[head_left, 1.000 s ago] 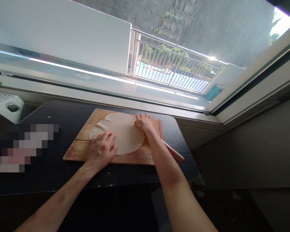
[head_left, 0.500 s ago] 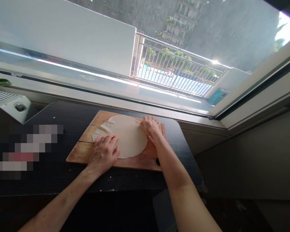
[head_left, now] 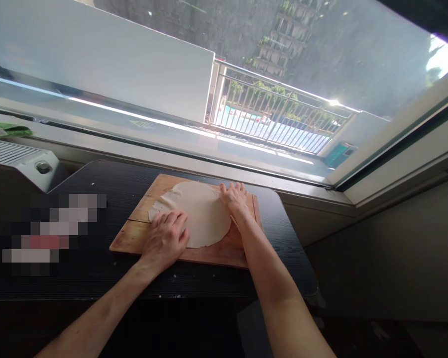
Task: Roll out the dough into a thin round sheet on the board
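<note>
A thin, pale sheet of rolled dough (head_left: 201, 211) lies on a wooden cutting board (head_left: 134, 233), its left edge ragged and slightly wrinkled. My left hand (head_left: 166, 233) rests over the lower left edge of the dough, fingers bent and laid on it without gripping. At the upper right edge of the sheet, my right hand (head_left: 234, 195) lies with its fingers spread. The dough beneath both hands is hidden, and my right forearm covers part of the board's right side.
The board sits on a black table (head_left: 85, 174) with small white specks. A blurred-out patch (head_left: 56, 233) covers something to the left. Behind it stands a white slotted appliance (head_left: 26, 159) with a knob, near a green cloth (head_left: 9, 129). A window sill (head_left: 164, 159) borders the far side.
The whole view has shifted slightly, so the board and table appear a little further right and lower. Both hands stay at nearly the same places on the dough; the right fingers look more spread.
</note>
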A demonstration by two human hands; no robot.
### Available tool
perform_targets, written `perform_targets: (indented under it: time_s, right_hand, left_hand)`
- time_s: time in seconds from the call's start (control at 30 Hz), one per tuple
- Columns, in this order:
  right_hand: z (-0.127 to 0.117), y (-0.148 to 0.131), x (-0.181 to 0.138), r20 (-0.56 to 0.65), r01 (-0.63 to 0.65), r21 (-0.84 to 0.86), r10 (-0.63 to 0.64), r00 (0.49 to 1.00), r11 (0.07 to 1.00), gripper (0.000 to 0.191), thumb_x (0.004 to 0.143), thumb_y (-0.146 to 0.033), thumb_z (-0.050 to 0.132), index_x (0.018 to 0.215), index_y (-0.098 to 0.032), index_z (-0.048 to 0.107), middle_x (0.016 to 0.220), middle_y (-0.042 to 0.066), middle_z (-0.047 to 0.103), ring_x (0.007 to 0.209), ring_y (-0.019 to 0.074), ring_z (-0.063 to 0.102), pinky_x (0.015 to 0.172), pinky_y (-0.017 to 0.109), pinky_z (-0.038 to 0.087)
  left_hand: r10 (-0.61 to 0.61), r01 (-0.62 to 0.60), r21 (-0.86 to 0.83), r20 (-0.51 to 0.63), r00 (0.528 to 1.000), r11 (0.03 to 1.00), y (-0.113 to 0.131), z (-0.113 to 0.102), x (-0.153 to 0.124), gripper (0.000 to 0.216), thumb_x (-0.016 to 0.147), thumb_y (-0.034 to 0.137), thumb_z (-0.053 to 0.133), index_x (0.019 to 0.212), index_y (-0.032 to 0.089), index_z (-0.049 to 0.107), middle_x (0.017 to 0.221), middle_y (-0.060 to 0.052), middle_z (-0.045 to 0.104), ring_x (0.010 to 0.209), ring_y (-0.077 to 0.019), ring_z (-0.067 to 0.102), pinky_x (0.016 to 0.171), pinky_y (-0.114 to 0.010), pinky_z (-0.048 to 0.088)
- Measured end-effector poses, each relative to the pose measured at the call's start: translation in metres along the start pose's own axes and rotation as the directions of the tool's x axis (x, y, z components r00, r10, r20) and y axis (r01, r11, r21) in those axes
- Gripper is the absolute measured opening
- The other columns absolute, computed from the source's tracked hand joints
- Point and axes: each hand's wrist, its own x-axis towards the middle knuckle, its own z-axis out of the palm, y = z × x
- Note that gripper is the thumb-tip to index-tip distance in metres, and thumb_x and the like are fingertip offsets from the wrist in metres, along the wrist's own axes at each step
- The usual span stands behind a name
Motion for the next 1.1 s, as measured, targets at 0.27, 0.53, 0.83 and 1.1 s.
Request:
perform_targets:
  time_s: [0.27, 0.53, 0.83, 1.1]
  right_hand:
    - [0.022, -0.026, -0.039, -0.054, 0.278, -0.010, -0.279, 0.959, 0.960, 0.060, 0.101, -0.055, 0.029, 0.147, -0.019, 0.043, 0.158, 0.013, 0.037, 0.150, 0.0288, 0.020, 0.120, 0.049, 0.017]
    - [0.007, -0.008, -0.015, 0.009, 0.065, 0.011, -0.065, 0.998, 0.998, 0.062, 0.100, -0.055, 0.027, 0.142, -0.015, 0.049, 0.155, 0.018, 0.038, 0.147, 0.0332, 0.027, 0.116, 0.053, 0.022]
    - [0.004, -0.003, -0.006, -0.015, 0.044, -0.043, -0.045, 0.999, 0.998, 0.060, 0.100, -0.054, 0.028, 0.138, -0.015, 0.054, 0.151, 0.018, 0.043, 0.146, 0.0337, 0.027, 0.115, 0.050, 0.023]
    - [0.026, -0.027, -0.040, -0.089, 0.310, -0.016, -0.310, 0.947, 0.951, 0.062, 0.101, -0.054, 0.031, 0.146, -0.014, 0.043, 0.153, 0.014, 0.042, 0.149, 0.0283, 0.020, 0.118, 0.043, 0.017]
  left_hand:
    - [-0.005, 0.005, -0.008, -0.006, 1.000, 1.000, -0.001, 0.002, 0.000, 0.030, 0.090, 0.025, 0.049, 0.114, 0.018, 0.064, 0.121, -0.013, 0.066, 0.112, -0.0299, 0.059, 0.107, -0.051, 0.037]
    - [-0.024, 0.024, -0.014, -0.006, 1.000, 1.000, 0.003, -0.001, 0.001, 0.027, 0.090, 0.023, 0.050, 0.114, 0.020, 0.062, 0.119, -0.011, 0.066, 0.112, -0.0279, 0.058, 0.109, -0.050, 0.035]
    - [-0.036, 0.037, -0.023, 0.030, 0.999, 0.999, 0.004, -0.003, 0.001, 0.028, 0.090, 0.023, 0.048, 0.115, 0.018, 0.062, 0.123, -0.012, 0.064, 0.116, -0.0281, 0.057, 0.111, -0.051, 0.034]
    - [-0.043, 0.043, -0.027, -0.003, 0.999, 0.999, 0.004, -0.001, 0.002, 0.028, 0.089, 0.022, 0.052, 0.114, 0.019, 0.063, 0.121, -0.012, 0.065, 0.114, -0.0288, 0.058, 0.110, -0.051, 0.035]
